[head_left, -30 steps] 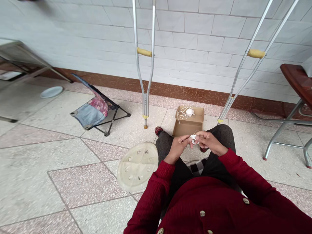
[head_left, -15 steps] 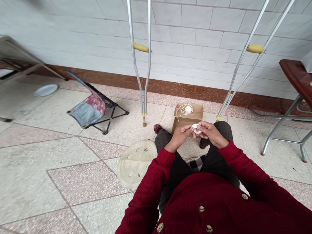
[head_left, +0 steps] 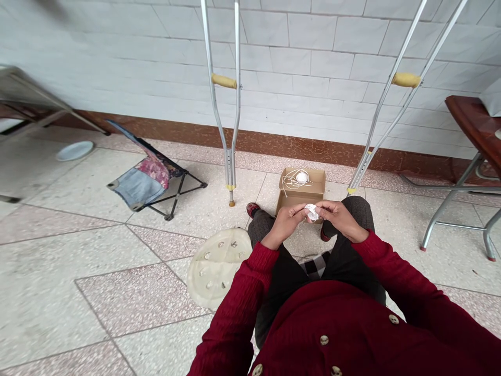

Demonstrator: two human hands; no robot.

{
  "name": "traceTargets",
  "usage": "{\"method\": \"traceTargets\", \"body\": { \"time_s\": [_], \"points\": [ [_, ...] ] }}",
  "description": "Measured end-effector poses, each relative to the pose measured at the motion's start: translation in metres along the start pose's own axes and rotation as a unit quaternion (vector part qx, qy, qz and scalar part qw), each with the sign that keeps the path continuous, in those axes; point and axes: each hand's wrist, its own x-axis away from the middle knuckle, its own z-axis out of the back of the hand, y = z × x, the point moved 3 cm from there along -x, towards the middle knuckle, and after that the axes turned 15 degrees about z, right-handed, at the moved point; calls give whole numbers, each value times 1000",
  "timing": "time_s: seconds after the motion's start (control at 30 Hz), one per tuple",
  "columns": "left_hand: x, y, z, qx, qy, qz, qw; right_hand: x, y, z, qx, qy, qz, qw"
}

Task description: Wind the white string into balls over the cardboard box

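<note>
My left hand and my right hand meet above my knees, their fingertips pinching a small white wound bundle of thread between them. Part of the bundle is hidden by my fingers. Just beyond my hands stands an open cardboard box. In it lies a white ball of string with loose loops of string spread beside it. Neither hand touches the box.
Two aluminium crutches stand upright by the tiled wall, one on each side of the box. A round perforated plastic lid lies left of my legs. A low folding chair and a metal-legged table are nearby.
My hands have shifted their grip on the white bundle, which now shows more of its rounded shape. The view has moved slightly, so the scene sits a little differently in the frame.
</note>
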Motion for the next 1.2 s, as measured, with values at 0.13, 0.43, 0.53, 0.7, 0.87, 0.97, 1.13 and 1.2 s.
{"method": "traceTargets", "body": {
  "time_s": [0.13,0.43,0.53,0.7,0.87,0.97,1.13,1.2],
  "points": [
    [3,1,-5,34,-32,0,999,2,2,-4,-56,3,-36,998],
    [7,-2,-8,85,-44,31,995,5,12,-8,-105,74,-82,988],
    [8,-6,-8,95,-23,43,994,3,12,-7,-83,68,-64,992],
    [7,-7,-3,108,10,42,993,5,9,-5,40,42,15,998],
    [7,-12,-3,99,22,40,994,5,5,0,105,65,55,991],
    [6,-17,-4,114,47,50,991,4,8,-1,0,78,6,997],
    [6,-18,-9,127,45,49,990,6,16,-3,-130,96,-88,983],
    [6,-18,-9,127,37,50,990,6,13,-3,-129,72,-81,986]
  ]
}}
